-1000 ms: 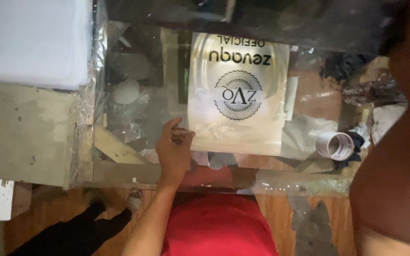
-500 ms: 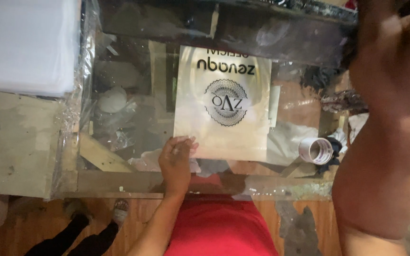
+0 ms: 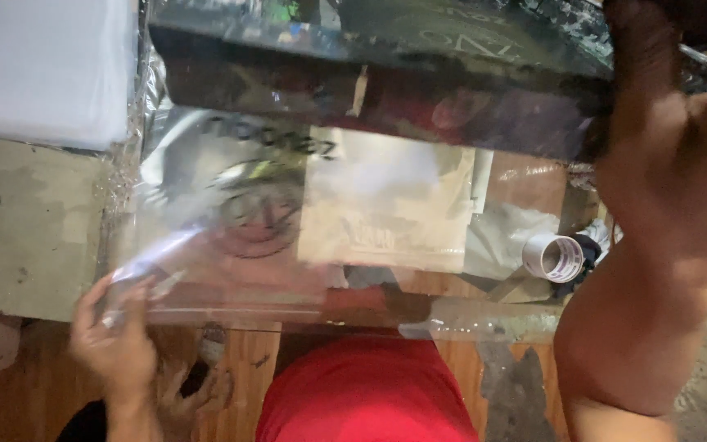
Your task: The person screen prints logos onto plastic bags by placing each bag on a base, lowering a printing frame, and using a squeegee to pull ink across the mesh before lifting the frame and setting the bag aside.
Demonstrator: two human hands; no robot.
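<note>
My left hand point(image 3: 116, 348) is at the lower left, just past the table's near edge, pinching a corner of a clear plastic film point(image 3: 239, 221) with a dark round print. The film is blurred and stretches from my hand over the left part of the table. A pale sheet point(image 3: 386, 205) lies flat beside it at the middle. My right hand point(image 3: 644, 90) reaches to the far right end of a dark shiny stack of plastic point(image 3: 386, 74) along the back. Its fingers are hidden at the frame's top. My right forearm point(image 3: 648, 286) fills the right side.
A white foam block point(image 3: 42, 65) sits at the back left above a grey slab point(image 3: 26, 229). A white tape roll point(image 3: 554, 258) lies right of the pale sheet among crumpled plastic. My red shirt point(image 3: 370, 393) and wooden floor point(image 3: 239, 360) show below.
My left hand has gone from the sheet's near edge to the lower left, dragging the printed clear film with it. My right arm has swung up toward the dark stack.
</note>
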